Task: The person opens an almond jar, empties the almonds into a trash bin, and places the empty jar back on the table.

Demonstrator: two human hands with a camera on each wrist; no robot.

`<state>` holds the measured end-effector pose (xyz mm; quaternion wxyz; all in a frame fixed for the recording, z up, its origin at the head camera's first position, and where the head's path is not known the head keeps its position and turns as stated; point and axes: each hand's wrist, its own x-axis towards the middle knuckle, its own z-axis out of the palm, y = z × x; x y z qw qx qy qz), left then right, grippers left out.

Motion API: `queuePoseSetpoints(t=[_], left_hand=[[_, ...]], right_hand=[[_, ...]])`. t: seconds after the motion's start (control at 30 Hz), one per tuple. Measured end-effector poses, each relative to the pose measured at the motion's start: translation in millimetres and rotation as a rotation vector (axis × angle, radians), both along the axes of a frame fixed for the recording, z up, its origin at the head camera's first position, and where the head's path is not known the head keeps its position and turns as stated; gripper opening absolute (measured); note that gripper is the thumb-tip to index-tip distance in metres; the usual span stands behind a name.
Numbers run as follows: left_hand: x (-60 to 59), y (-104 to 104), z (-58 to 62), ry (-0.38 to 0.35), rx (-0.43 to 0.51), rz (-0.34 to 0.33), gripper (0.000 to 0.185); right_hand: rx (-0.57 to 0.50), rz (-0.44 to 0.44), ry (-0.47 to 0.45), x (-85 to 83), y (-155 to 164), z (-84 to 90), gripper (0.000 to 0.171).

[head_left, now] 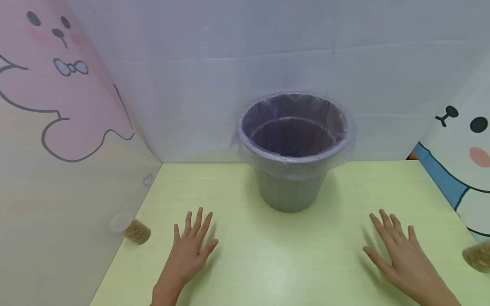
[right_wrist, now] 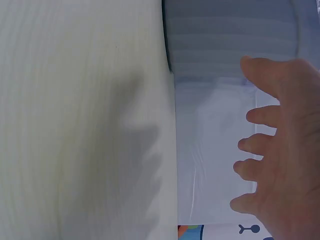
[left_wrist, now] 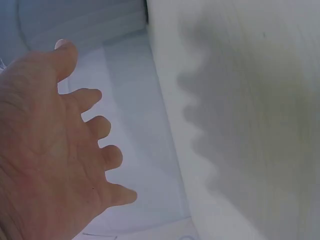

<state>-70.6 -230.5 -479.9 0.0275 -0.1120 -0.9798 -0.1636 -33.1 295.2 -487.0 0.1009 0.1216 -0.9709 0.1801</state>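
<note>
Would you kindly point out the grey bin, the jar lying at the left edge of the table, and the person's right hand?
grey bin [head_left: 291, 193], head view, on its bare outer wall below the liner.
jar [head_left: 137, 232], head view, on its grain-filled body.
right hand [head_left: 402, 253], head view, on the back of the hand.

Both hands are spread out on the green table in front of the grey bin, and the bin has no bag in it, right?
Not quite. The head view shows a clear plastic bag lining the grey bin. The left hand and right hand are indeed spread over the green table.

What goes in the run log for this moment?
left hand: open, over table | right hand: open, over table | bin: bag-lined, between hands | jars: left jar, right jar
</note>
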Motion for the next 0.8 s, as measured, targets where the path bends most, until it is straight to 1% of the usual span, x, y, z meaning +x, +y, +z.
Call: queuePoseSetpoints(t=[0.17,0.23,0.33,0.47,0.53,0.67,0.7,0.8], left_hand=[[-1.7,8,-1.7,-0.005,0.053,-0.021,0.074],[-3.2,11,-1.1,0.001,0.058,-0.030,0.074],[-6.2,17,-0.4,0.036,0.065,-0.062,0.071],[-11.4,26,-0.2,0.101,0.067,-0.114,0.059],[-14.6,33,0.2,0.116,0.077,-0.139,0.051],[-19.6,50,1.9,0.086,0.116,-0.189,0.040],[-20.4,56,2.5,0.069,0.123,-0.203,0.038],[-22.5,71,3.3,0.033,0.127,-0.254,0.036]], right_hand=[[0.015,-0.036,0.055,2.6,2,1.0,0.090],[0.008,-0.050,0.094,4.1,4,1.8,0.088],[-0.005,-0.069,0.179,5.6,6,4.5,0.083],[-0.019,-0.090,0.289,8.0,10,9.2,0.072],[-0.018,-0.095,0.331,9.2,12,12.0,0.068],[-0.015,-0.103,0.412,11.1,19,17.0,0.052],[-0.015,-0.101,0.435,11.9,20,17.8,0.053],[-0.013,-0.117,0.489,14.5,24,18.7,0.071]])
